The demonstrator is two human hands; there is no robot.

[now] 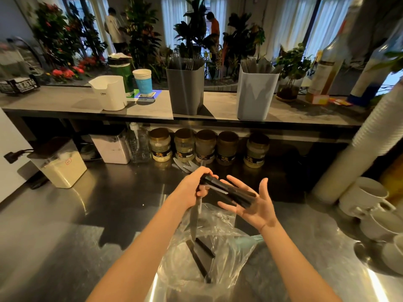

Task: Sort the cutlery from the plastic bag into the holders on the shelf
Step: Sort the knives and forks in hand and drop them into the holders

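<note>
Nearest you, the plastic bag (229, 243) lies open on the steel counter (87, 214). At least two black-handled pieces (204, 250) are visible inside it, so the bag is not emptied.

Above the bag, your left hand (194, 188) has its fingers curled tight round a bundle of cutlery (226, 190). The metal ends stick out past the far side of the fist. One knife (193, 219) hangs from the same grip, blade pointing down toward the bag.

Your right hand (255, 205) is held palm up with fingers straight and spread. The handle ends of the bundle lie across the palm; it supports them without gripping.

Further off, on the shelf (65, 101), the dark grey holder (186, 94) already has forks standing in it. The pale holder (256, 97) beside it also holds cutlery, though I cannot tell which kind.

Assessment: the task is partway done. Both holders hold stock, one batch is in hand and not yet placed, and a remainder waits in the bag. The hand-held bundle appears mixed, so expect to separate it before it goes to the shelf.
</note>
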